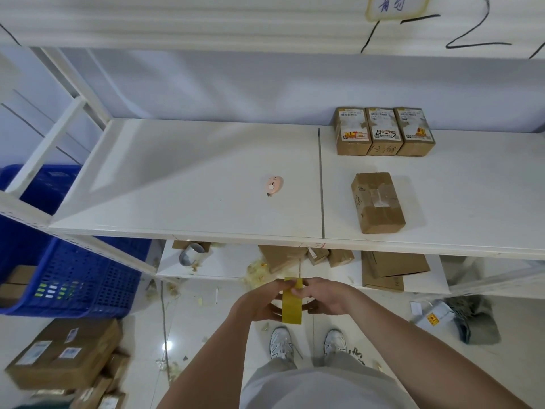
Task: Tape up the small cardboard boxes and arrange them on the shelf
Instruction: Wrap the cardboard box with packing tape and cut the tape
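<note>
Both my hands hold a yellowish roll of tape (292, 308) below the front edge of the white shelf (206, 184). My left hand (259, 302) grips the roll from the left. My right hand (326, 296) holds it from the right, its fingertips pinching the tape at the top of the roll. One small cardboard box (377, 202) lies alone on the shelf's right half. Three labelled small boxes (383, 131) stand side by side at the back right.
A pink box cutter (273, 185) lies mid-shelf. The lower shelf carries several cardboard boxes (392, 267) and a grey tape roll (190, 253). A blue crate (67, 270) stands at the left, stacked parcels (65, 358) on the floor below it, a grey bag (472, 317) at the right.
</note>
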Available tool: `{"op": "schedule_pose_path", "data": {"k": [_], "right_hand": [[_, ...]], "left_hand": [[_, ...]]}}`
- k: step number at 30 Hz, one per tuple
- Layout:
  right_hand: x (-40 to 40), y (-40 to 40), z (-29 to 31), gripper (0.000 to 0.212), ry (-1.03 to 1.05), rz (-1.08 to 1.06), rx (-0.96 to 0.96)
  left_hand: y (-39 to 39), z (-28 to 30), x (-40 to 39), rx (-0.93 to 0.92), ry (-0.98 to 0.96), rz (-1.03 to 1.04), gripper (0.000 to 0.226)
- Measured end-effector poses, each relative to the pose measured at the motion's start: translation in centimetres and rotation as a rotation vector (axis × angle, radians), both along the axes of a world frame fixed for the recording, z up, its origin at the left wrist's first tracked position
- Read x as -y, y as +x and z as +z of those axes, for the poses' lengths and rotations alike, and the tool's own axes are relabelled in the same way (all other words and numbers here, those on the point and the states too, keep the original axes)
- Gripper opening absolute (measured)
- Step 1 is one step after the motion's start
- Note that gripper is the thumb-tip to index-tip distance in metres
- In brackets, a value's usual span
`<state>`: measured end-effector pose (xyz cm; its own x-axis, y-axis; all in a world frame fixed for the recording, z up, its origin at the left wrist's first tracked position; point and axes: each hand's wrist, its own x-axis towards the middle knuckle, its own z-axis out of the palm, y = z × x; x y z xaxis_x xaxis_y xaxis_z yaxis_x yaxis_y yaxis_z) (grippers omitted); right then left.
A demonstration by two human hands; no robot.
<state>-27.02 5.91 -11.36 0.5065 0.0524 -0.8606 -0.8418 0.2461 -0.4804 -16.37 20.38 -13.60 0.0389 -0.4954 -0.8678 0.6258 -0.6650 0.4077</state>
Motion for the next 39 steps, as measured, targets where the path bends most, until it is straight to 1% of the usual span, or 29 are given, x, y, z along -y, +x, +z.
{"op": "schedule_pose_path", "data": {"k": [3, 5, 7, 9, 11, 12, 13, 14, 15, 16, 17, 18, 20, 21, 22, 23, 25, 27, 30, 32, 34, 35, 37, 39], "right_hand": [[-0.2, -0.5, -0.6, 0.039, 0.021, 0.038, -0.067], [-0.6, -0.9, -1.4, 0.04, 0.045, 0.031, -0.088], [-0.8, -0.8, -1.7, 0.042, 0.037, 0.037, -0.09], [-0.7, -0.5, -0.9, 0.05, -0.019, 0.1, -0.096], [-0.3, 0.3, 0.3, 0.064, -0.175, 0.244, -0.152], [0.1, 0.9, 1.0, 0.065, -0.275, 0.371, -0.184], [0.5, 1.9, 1.7, 0.059, -0.348, 0.522, -0.219], [1.0, 3.2, 2.7, 0.046, -0.392, 0.665, -0.242], [1.2, 4.7, 4.1, 0.032, -0.417, 0.754, -0.244], [1.6, 6.5, 5.6, 0.025, -0.457, 0.76, -0.213], [2.0, 8.5, 6.9, 0.024, -0.537, 0.703, -0.128], [2.4, 10.4, 8.0, 0.024, -0.669, 0.622, 0.001], [3.7, 14.2, 9.6, 0.026, -1.077, 0.511, 0.28], [4.3, 15.9, 10.1, 0.026, -1.23, 0.512, 0.368], [5.0, 17.3, 10.3, 0.029, -1.309, 0.541, 0.416], [5.5, 18.5, 10.3, 0.038, -1.332, 0.598, 0.425], [6.2, 20.3, 9.9, 0.06, -1.322, 0.759, 0.376], [6.5, 21.3, 9.2, 0.067, -1.299, 0.901, 0.336], [6.6, 21.7, 8.1, 0.063, -1.298, 1.035, 0.323], [6.4, 21.6, 7.6, 0.054, -1.398, 1.028, 0.349], [6.2, 21.4, 7.3, 0.042, -1.489, 0.975, 0.363], [6.2, 21.1, 7.1, 0.038, -1.501, 0.936, 0.361], [6.2, 20.4, 6.8, 0.031, -1.468, 0.85, 0.364], [6.2, 19.1, 6.6, 0.022, -1.391, 0.736, 0.394]], "left_hand": [[-0.3, -0.1, -0.2, -0.056, 0.056, 0.0, 0.055], [-0.7, -0.3, -0.4, -0.062, 0.088, -0.01, 0.061], [-0.8, -0.4, -0.5, -0.035, 0.081, -0.023, 0.06], [-0.6, -0.3, -0.4, -0.005, 0.061, -0.04, 0.056], [-0.5, -0.2, -0.5, 0.019, 0.057, -0.053, 0.053], [-0.4, -0.3, -0.5, 0.029, 0.055, -0.059, 0.053], [-0.3, -0.3, -0.6, 0.03, 0.053, -0.063, 0.052], [-0.4, -0.3, -0.6, 0.023, 0.05, -0.065, 0.052], [-0.5, -0.3, -0.6, 0.014, 0.044, -0.068, 0.051], [-0.7, -0.3, -0.6, 0.008, 0.035, -0.068, 0.05], [-0.9, -0.3, -0.6, 0.004, 0.027, -0.063, 0.048], [-1.0, -0.4, -0.6, 0.005, 0.021, -0.053, 0.046], [-1.3, -0.5, -0.7, 0.008, 0.002, -0.037, 0.042], [-1.3, -0.5, -0.8, 0.009, -0.01, -0.032, 0.04], [-1.2, -0.4, -1.0, 0.008, -0.021, -0.03, 0.037], [-1.2, -0.4, -1.2, 0.006, -0.029, -0.03, 0.035], [-1.1, -0.6, -1.6, 0.0, -0.038, -0.024, 0.031], [-1.2, -0.9, -1.9, -0.005, -0.039, -0.016, 0.027], [-1.3, -1.1, -2.0, 0.003, -0.044, -0.01, 0.027], [-1.3, -1.0, -1.9, 0.011, -0.043, -0.014, 0.027], [-1.4, -1.0, -1.8, 0.017, -0.036, -0.018, 0.024], [-1.5, -0.9, -1.8, 0.019, -0.031, -0.02, 0.023], [-1.6, -0.8, -1.8, 0.024, -0.024, -0.024, 0.023], [-1.6, -0.7, -1.8, 0.036, -0.02, -0.034, 0.025]]}}
